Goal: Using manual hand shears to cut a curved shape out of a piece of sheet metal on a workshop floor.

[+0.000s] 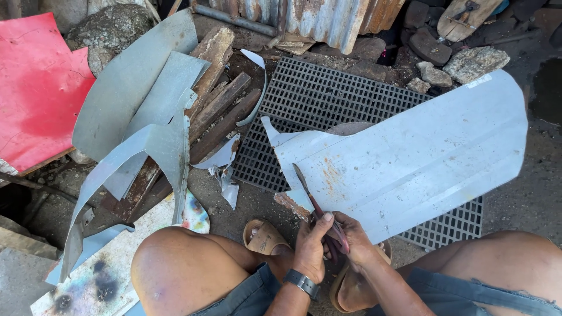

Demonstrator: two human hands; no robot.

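Head view, looking down past two bare knees onto a dirt floor (246, 213) strewn with scrap. No container is seen; the nearest thing to one is a black plastic grating (319, 96) laid flat on the floor, on which part of the work rests.

Far to the left of the grip a red panel (38, 88) is seen lying flat. Nearer, still left of the grip, curled grey sheet-metal offcuts (140, 111) are piled over weathered wooden planks (219, 108), and a paint-stained board (111, 266) lies beside the left knee. A tan sandal (266, 237) is seen just left of the hands.

The left hand (311, 248), with a dark wristwatch (302, 283) on its wrist, is closed around the handles of a pair of metal snips (316, 205). The right hand (351, 240) is closed on the same handles, touching the left, so that a two-handed grip is formed. The blades are pointed up and away from the grip, angled slightly left, and are set into the near edge of a large pale grey metal sheet (421, 152).

The sheet is spread up and to the right of the grip, its cut edge touching the blades, its far rounded end well apart from the hands. It bears rust spots near the blades and overlaps the grating. Beyond the sheet, rocks (474, 61) and rusted corrugated metal (328, 20) are seen.
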